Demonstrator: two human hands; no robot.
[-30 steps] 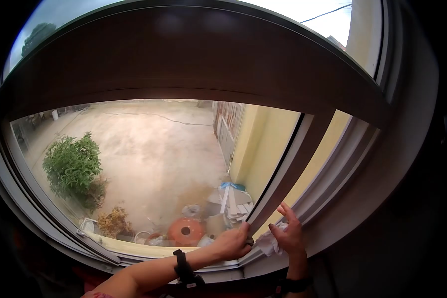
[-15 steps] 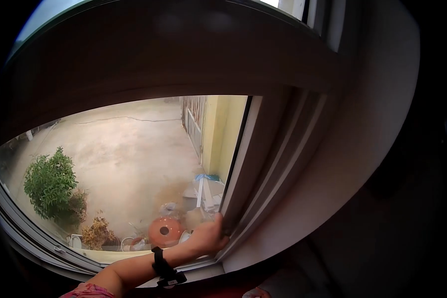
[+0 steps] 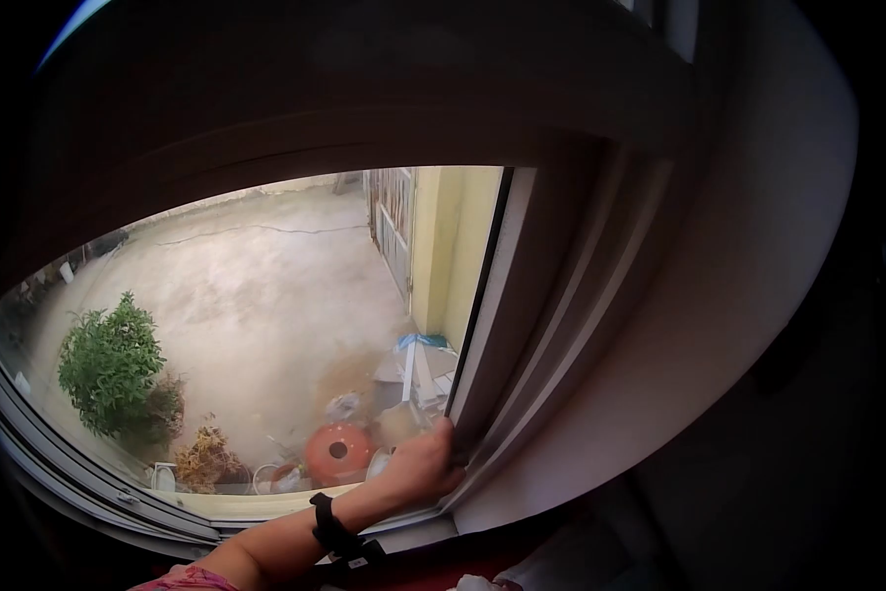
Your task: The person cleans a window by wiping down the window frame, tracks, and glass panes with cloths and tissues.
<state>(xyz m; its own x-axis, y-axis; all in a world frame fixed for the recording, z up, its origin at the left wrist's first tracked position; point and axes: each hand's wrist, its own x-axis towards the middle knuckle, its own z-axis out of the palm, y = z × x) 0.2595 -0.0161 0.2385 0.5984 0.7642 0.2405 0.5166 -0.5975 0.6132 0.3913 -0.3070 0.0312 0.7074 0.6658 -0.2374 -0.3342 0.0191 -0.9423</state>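
Observation:
My left hand, with a black band on its wrist, is closed at the lower part of the window sash's right upright. Its fingertips are hidden in the dark edge beside the outer frame. The sash stands against the right side of the frame, with no gap showing there. A small bit of white cloth shows at the bottom edge of the view. My right hand cannot be made out.
Beyond the glass are a green bush, a dry plant, an orange round object and a pile of boards by a yellow wall. The window track runs along the lower left.
The sash has moved right against the frame, closing the gap there, with my left hand still on it. My right hand, near the white cloth before, has dropped out of view. The view has shifted.

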